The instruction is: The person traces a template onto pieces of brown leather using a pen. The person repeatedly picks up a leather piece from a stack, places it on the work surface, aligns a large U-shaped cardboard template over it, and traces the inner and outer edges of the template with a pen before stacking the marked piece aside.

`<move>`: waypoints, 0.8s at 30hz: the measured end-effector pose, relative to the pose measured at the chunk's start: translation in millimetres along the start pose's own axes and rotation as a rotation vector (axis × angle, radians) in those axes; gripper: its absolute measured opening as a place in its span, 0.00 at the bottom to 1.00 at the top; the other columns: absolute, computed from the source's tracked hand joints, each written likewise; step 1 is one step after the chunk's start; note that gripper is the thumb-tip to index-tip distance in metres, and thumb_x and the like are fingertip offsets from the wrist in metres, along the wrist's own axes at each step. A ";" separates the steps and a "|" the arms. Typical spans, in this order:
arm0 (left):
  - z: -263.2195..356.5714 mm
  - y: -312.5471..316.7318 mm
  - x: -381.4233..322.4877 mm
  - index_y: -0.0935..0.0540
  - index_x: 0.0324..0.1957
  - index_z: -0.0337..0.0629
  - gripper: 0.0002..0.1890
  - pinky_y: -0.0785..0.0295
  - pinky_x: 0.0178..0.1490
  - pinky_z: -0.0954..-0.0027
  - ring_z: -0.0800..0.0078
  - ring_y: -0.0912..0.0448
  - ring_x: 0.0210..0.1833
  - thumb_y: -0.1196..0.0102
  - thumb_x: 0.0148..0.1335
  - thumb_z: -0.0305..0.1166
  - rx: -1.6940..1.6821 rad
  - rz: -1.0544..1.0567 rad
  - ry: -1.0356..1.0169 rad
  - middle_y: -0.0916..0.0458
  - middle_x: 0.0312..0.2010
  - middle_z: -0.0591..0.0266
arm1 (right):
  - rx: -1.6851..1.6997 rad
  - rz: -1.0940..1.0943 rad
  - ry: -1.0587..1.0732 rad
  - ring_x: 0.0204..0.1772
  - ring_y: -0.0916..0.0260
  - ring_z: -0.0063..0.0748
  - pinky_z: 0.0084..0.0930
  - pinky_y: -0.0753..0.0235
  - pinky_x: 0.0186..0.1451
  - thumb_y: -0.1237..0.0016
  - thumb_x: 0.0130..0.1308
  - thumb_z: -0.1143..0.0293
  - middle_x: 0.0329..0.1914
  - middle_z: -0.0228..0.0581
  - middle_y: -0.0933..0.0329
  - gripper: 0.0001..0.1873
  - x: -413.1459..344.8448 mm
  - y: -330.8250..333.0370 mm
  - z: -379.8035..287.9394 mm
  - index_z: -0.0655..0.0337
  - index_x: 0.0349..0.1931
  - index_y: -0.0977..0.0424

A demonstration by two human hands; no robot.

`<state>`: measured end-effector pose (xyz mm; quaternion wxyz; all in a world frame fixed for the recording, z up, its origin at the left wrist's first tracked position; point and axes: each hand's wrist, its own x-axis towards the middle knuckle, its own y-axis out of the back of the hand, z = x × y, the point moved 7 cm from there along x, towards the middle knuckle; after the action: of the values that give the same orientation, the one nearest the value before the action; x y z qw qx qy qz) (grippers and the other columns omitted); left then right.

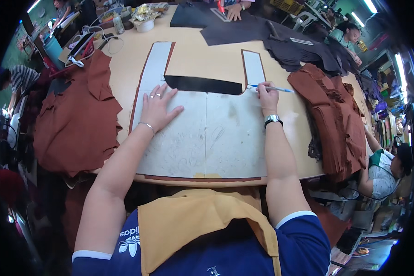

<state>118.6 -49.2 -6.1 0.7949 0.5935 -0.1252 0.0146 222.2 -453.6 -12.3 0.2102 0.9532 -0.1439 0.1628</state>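
A pale card pattern template (193, 138) with two upright arms lies on rust-brown fabric (132, 119), whose edge shows round it. My left hand (159, 106) rests on the template's left part, fingers spread, holding nothing. In my right hand (269, 98) is a blue-and-clear pen (274, 88), its tip at the inner corner by the template's right arm. Between the template's arms lies a black strip (203, 84), along the lower edge of the gap.
Rust-brown fabric pieces (77, 124) lie at the left, and a folded stack (334, 120) at the right. Dark fabric (238, 29) covers the far side, where another person's hand (234, 12) works. A white bowl (145, 25) stands at the far left. Co-workers sit around.
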 end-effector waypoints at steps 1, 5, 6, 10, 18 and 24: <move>-1.2 0.0 -3.2 0.27 0.72 0.60 0.39 0.55 0.80 0.32 0.50 0.44 0.82 0.42 0.64 0.66 0.023 -0.031 0.011 0.35 0.76 0.51 | 0.157 0.036 -0.123 0.30 0.26 0.19 0.19 0.27 0.36 0.46 0.65 0.73 0.27 0.31 0.20 0.03 -1.8 3.7 5.8 0.62 0.34 0.23; 20.4 -2.0 -21.7 0.27 0.73 0.61 0.41 0.56 0.80 0.31 0.50 0.47 0.83 0.43 0.63 0.67 0.029 -0.101 0.013 0.40 0.79 0.53 | 0.249 0.063 -0.074 0.32 0.23 0.20 0.20 0.24 0.38 0.45 0.65 0.72 0.28 0.33 0.19 0.04 -8.1 12.1 11.0 0.63 0.34 0.23; 22.1 -1.8 -23.2 0.27 0.73 0.60 0.41 0.57 0.80 0.30 0.51 0.48 0.83 0.42 0.62 0.68 0.021 -0.109 0.024 0.42 0.80 0.53 | 0.259 0.051 -0.065 0.32 0.24 0.19 0.20 0.25 0.37 0.44 0.65 0.72 0.27 0.32 0.19 0.05 -9.0 9.5 11.4 0.64 0.34 0.23; 26.4 0.1 -23.8 0.27 0.73 0.60 0.41 0.57 0.81 0.30 0.52 0.48 0.83 0.42 0.62 0.68 0.016 -0.099 0.025 0.42 0.80 0.53 | 0.146 0.044 -0.017 0.30 0.29 0.16 0.20 0.26 0.36 0.42 0.64 0.71 0.25 0.28 0.22 0.06 -13.2 5.6 8.7 0.64 0.33 0.21; 23.4 -1.1 -24.9 0.29 0.73 0.60 0.42 0.57 0.81 0.31 0.53 0.48 0.84 0.41 0.62 0.67 0.027 -0.094 0.052 0.42 0.80 0.53 | 0.010 -0.015 -0.027 0.28 0.30 0.16 0.20 0.27 0.34 0.40 0.63 0.69 0.22 0.27 0.23 0.08 -17.1 -1.8 -7.0 0.64 0.31 0.21; 23.2 -2.1 -24.5 0.28 0.73 0.59 0.42 0.56 0.80 0.31 0.52 0.48 0.83 0.40 0.61 0.67 0.017 -0.072 0.040 0.41 0.79 0.52 | 0.028 0.020 -0.019 0.28 0.27 0.18 0.20 0.26 0.34 0.40 0.62 0.69 0.24 0.32 0.19 0.08 -17.6 -2.3 -0.7 0.64 0.31 0.20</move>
<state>91.0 -68.7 -7.1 0.7923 0.6038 -0.0878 -0.0010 206.9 -447.6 -19.0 0.1941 0.9560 -0.1532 0.1576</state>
